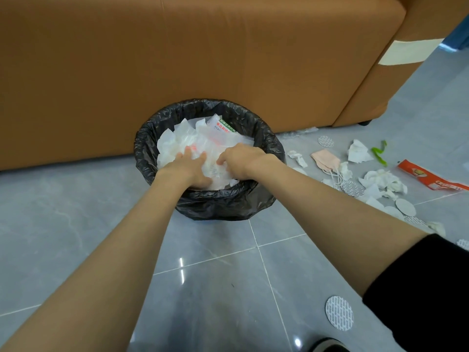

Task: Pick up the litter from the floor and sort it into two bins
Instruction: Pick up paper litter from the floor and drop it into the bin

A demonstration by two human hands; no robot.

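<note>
A round bin lined with a black bag stands on the grey tile floor against a brown sofa. It is full of white paper and clear plastic wrappers. Both my hands are inside its mouth, on top of that litter. My left hand lies flat with its fingers spread on the wrappers. My right hand is beside it, fingers curled down into the pile. Whether either hand grips a piece is hidden. Only this one bin is in view.
Right of the bin, litter lies on the floor: crumpled tissues, a pink face mask, a green strip, a red wrapper, several round white pads. The sofa blocks the back. My shoe shows at the bottom.
</note>
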